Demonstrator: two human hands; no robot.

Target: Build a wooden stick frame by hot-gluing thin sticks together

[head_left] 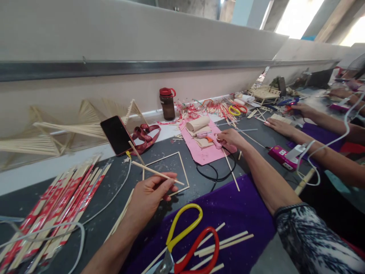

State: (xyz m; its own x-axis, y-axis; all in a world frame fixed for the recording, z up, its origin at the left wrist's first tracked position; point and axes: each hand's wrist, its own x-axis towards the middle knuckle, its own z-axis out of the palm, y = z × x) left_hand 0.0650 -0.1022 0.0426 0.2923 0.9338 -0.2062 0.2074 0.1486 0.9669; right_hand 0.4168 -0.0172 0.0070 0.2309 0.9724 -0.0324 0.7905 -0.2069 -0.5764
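Observation:
Between the fingertips of my left hand [152, 194] is a thin wooden stick [148, 169], held at a slant. Below and behind that hand, a square frame of sticks [184, 167] lies on the dark table, with one short stick [136, 152] standing up at its corner. My right hand [229, 139] is closed around the handle of a pink glue gun [212, 137], over a pink sheet [196, 150]. The gun's nozzle points left, near a cardboard tube [197, 123]. Its black cord [215, 177] loops on the table.
Scissors [185, 243] with yellow and red handles and loose sticks lie on purple cloth [239, 213]. Packs of sticks [57, 205] fill the left. A phone [116, 135] leans beside a red strap; a bottle [167, 104] stands behind. A co-worker's hands [281, 125] are at right, near a purple power strip [283, 158].

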